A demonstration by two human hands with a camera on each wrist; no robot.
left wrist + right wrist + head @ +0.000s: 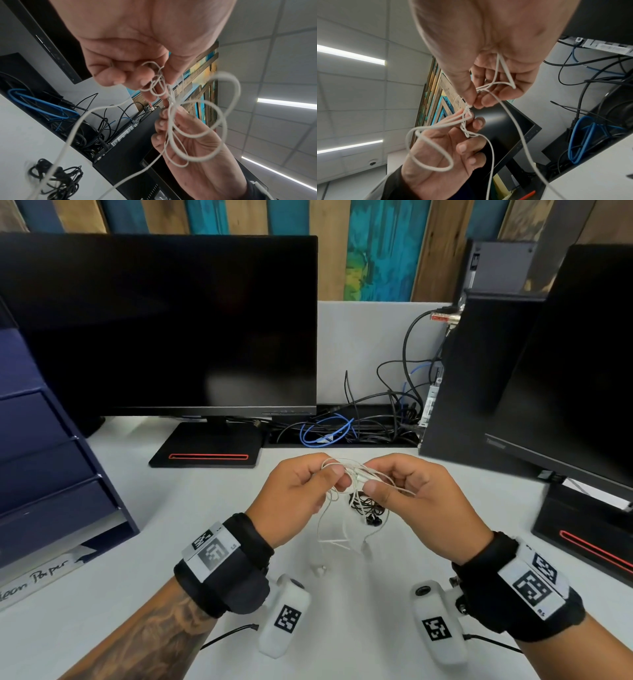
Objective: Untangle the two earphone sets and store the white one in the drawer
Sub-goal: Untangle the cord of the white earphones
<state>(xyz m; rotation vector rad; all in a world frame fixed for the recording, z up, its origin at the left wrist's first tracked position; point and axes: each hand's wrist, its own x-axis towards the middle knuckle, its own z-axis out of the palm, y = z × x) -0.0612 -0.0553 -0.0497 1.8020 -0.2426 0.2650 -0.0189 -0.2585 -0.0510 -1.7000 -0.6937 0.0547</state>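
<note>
The white earphone set (356, 474) is a knotted bundle held above the desk between both hands. My left hand (301, 491) pinches one side of its knot (164, 89). My right hand (404, 487) pinches the other side of the knot (469, 106) between thumb and forefinger. White loops (205, 121) hang down, with loose ends (337, 542) trailing to the desk and an earbud (321, 570) lying on it. The black earphone set (368, 508) lies bunched on the desk (359, 628) under the hands, also seen low in the left wrist view (56, 177). The dark blue drawer unit (51, 470) stands at the left, its drawers closed.
A black monitor (164, 326) on a stand (205, 450) sits behind the hands. A second monitor (582, 371) and a small black computer (479, 371) stand at the right. A mass of black and blue cables (342, 429) fills the slot at the desk's back.
</note>
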